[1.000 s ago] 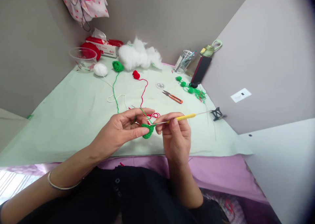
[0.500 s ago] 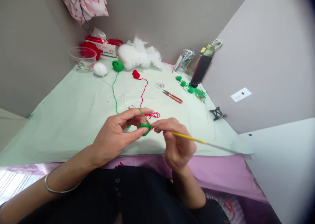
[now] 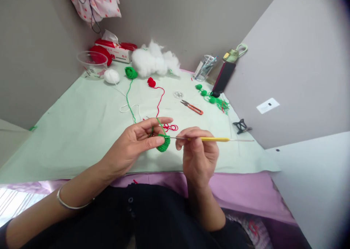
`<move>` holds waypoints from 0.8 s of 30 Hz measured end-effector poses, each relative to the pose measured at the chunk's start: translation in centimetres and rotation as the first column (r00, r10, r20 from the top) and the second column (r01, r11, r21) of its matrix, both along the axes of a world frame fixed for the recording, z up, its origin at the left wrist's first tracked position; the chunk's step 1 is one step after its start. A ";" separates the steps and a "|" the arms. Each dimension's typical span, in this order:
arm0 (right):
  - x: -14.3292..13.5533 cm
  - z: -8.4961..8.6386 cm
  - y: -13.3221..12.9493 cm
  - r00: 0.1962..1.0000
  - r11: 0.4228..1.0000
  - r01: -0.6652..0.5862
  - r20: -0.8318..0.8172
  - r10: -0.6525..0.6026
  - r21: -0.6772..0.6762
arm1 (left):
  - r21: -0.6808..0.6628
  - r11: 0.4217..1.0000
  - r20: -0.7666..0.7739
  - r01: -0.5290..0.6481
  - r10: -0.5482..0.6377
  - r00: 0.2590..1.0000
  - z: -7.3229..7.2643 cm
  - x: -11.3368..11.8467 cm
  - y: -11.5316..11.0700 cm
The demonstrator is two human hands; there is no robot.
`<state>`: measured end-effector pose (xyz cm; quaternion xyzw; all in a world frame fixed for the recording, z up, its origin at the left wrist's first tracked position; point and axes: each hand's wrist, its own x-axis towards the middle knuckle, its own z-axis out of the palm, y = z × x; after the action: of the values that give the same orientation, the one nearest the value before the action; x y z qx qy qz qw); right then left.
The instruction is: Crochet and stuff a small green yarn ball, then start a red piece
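Between the thumb and fingers of my left hand is pinched a small green crochet piece. Green yarn runs from a green yarn ball to my left hand, and a strand passes over the raised index finger down to the piece. My right hand grips a crochet hook by its yellow handle, the hook lying nearly level. Its metal tip meets the top edge of the green piece; the exact loop there is too small to make out. Loose red yarn lies behind the fingers.
Orange thread snips and a small clear dish lie beyond my hands. Farther back are white stuffing, a white yarn ball, a plastic tub and a tissue box. Small green crocheted balls lie near a bottle at right.
The hook has swung from slanting down to the right to nearly level. My right hand has turned and drawn slightly away from the left, and more of the green piece shows.
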<state>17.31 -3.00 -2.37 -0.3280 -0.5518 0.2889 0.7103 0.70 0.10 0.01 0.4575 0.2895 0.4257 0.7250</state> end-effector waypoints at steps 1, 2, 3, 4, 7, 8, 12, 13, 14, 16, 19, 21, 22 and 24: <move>-0.1 0.0 0.0 1.000 0.999 -0.026 0.006 0.026 -0.022 | 0.030 0.999 -0.013 0.013 -0.012 1.000 0.0 0.1 -0.1; -0.1 -0.1 0.1 0.999 0.999 -0.030 0.027 0.031 -0.034 | 0.047 0.998 -0.028 0.029 -0.027 0.999 -0.1 0.2 -0.2; -0.2 -0.2 0.1 0.999 0.999 -0.021 0.048 0.023 -0.041 | 0.053 0.998 -0.042 0.040 -0.037 0.998 -0.1 0.2 -0.3; -0.3 -0.3 0.1 0.998 0.999 -0.009 0.060 0.011 -0.045 | 0.053 0.998 -0.054 0.038 -0.035 0.998 -0.2 0.3 -0.4; -0.4 -0.5 0.1 0.999 0.999 -0.005 0.047 0.007 -0.037 | 0.036 0.999 -0.060 -0.005 0.008 0.998 -0.4 0.5 -0.5; -0.5 -0.5 0.1 0.999 1.000 -0.002 0.047 0.003 -0.027 | 0.027 0.999 -0.052 -0.020 0.022 0.998 -0.4 0.6 -0.5; -0.5 -0.9 -0.3 0.957 0.989 0.121 0.253 -0.140 0.089 | -0.007 0.997 -0.012 -0.077 0.077 0.997 -0.4 1.1 -0.8; -0.5 -1.1 -0.4 0.910 0.969 0.185 0.344 -0.232 0.163 | -0.017 0.996 -0.001 -0.089 0.089 0.996 -0.4 1.2 -0.9; -0.5 -1.4 -0.5 0.844 0.934 0.246 0.417 -0.338 0.259 | -0.029 0.995 0.015 -0.098 0.098 0.995 -0.5 1.3 -1.0; -0.6 -1.9 -0.5 0.722 0.848 0.313 0.474 -0.505 0.427 | -0.082 0.994 0.053 -0.071 0.075 0.996 -0.5 1.4 -1.0; -0.5 -1.7 -0.4 0.791 0.862 0.324 0.388 -0.473 0.390 | -0.218 0.974 0.112 0.057 -0.033 0.993 -0.4 1.0 -0.6; -0.4 -1.1 -0.2 0.919 0.937 0.280 0.224 -0.324 0.208 | -0.257 0.963 0.127 0.087 -0.055 0.990 -0.4 0.6 -0.2; -0.3 -0.7 -0.1 0.961 0.966 0.232 0.122 -0.246 0.118 | -0.247 0.966 0.123 0.073 -0.044 0.991 -0.4 0.5 -0.1; -0.2 -0.2 0.1 0.994 0.995 0.100 -0.033 -0.100 -0.017 | -0.189 0.981 0.092 0.039 -0.022 0.996 -0.4 0.4 0.1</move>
<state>17.15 -2.95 -2.57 -0.3555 -0.5204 0.2625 0.7307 1.05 0.15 -0.38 0.3710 0.2892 0.4049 0.7841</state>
